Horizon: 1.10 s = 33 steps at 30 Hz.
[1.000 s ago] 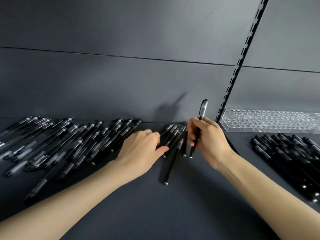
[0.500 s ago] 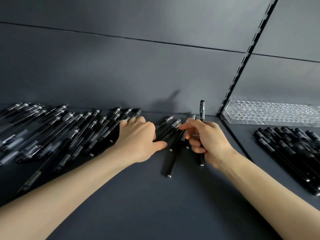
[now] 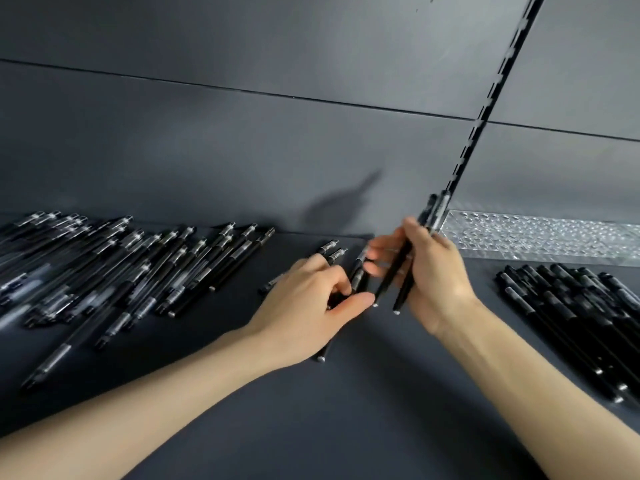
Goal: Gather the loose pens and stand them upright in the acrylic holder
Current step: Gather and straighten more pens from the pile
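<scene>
The pens we are gathering sit at the centre of the frame. Our right hand [image 3: 433, 271] is closed around two black pens [image 3: 403, 268], held tilted with their caps up toward the upper right and their tips hanging just above the dark shelf [image 3: 346, 427]. Just left of it, our left hand [image 3: 308, 313] lies palm down over a small cluster of pens [image 3: 356, 278] on the shelf, fingers curled and thumb pinched against one of them; whether that pen has left the surface we cannot tell.

We judge this the gathering step: pens are being collected into the right hand, and none stands in the holder. The acrylic holder [image 3: 540, 237], a clear tray of small holes, lies at the right edge against the back wall [image 3: 242, 150], near the raised pen caps.

A wide loose pile [image 3: 131, 268] fills the left of the frame, and a second pile [image 3: 581, 313] lies at the lower right, in front of the holder.

Next, the pinched pen probably needs passing across to the right hand, with caps aligned so the bundle drops tip-first.
</scene>
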{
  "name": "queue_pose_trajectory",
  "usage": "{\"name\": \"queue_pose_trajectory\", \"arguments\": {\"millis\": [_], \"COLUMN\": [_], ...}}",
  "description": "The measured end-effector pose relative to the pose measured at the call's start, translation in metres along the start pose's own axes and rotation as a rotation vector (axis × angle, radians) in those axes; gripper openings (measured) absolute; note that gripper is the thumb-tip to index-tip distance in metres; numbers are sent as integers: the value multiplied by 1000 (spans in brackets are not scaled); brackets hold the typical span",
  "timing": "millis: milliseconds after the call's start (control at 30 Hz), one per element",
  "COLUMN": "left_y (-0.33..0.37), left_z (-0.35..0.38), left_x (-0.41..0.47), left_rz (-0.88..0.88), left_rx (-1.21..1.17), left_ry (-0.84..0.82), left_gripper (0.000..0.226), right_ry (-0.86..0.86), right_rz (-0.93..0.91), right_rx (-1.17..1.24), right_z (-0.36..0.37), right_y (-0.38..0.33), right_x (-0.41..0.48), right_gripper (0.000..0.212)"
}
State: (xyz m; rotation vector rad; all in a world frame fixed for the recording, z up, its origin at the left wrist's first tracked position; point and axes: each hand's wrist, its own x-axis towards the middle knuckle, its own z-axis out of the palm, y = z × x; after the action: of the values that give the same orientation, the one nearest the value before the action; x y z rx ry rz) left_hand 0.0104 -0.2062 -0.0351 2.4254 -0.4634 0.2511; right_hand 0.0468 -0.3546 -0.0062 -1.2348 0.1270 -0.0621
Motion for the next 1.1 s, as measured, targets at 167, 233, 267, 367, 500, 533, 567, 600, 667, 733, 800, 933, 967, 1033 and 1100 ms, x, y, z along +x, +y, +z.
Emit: {"name": "queue_pose_trajectory", "arguments": {"millis": [167, 233, 267, 367, 500, 533, 567, 600, 667, 733, 800, 933, 967, 1033, 1100], "left_y": [-4, -1, 1, 6, 9, 8, 7, 5, 0, -2, 2, 19, 22, 23, 16], "left_z": [-1, -1, -1, 0, 4, 4, 4, 5, 6, 3, -4, -4, 0, 6, 12], "left_x": [7, 13, 16, 23, 26, 27, 27, 27, 26, 24, 25, 25, 24, 22, 22], "left_rz": [-43, -43, -47, -78, -48, -35, -26, -22, 6, 26, -19, -105, -76, -21, 35], "left_rx": [274, 365, 400, 453, 613, 651, 684, 719, 798, 809, 661, 69, -12, -75, -64], "left_ry": [-55, -76, -89, -129, -148, -152, -158, -167, -178, -136, -70, -172, -191, -193, -134], "left_gripper": [54, 48, 45, 37, 29, 28, 27, 25, 17, 15, 25, 40, 41, 40, 35], "right_ry": [74, 34, 13, -29, -67, -81, -94, -104, -111, -100, -90, -152, -153, -101, 26], "right_rz": [63, 108, 121, 127, 125, 126, 127, 127, 121, 101, 65, 0, -5, -14, -29], "right_rx": [-193, -273, -282, -282, -307, -310, -309, -308, -314, -316, -307, -260, -247, -190, -126], "right_z": [-19, -21, -21, -20, -20, -20, -20, -20, -20, -21, -21, -20, -20, -21, -24], "right_y": [-14, -7, -4, 1, 5, 5, 6, 7, 8, 10, 10, 7, 6, 2, -4], "right_x": [17, 17, 15, 11, 7, 6, 5, 5, 6, 6, 5, 6, 6, 7, 10], "right_gripper": [26, 27, 28, 28, 31, 31, 31, 31, 31, 31, 29, 35, 35, 31, 26]}}
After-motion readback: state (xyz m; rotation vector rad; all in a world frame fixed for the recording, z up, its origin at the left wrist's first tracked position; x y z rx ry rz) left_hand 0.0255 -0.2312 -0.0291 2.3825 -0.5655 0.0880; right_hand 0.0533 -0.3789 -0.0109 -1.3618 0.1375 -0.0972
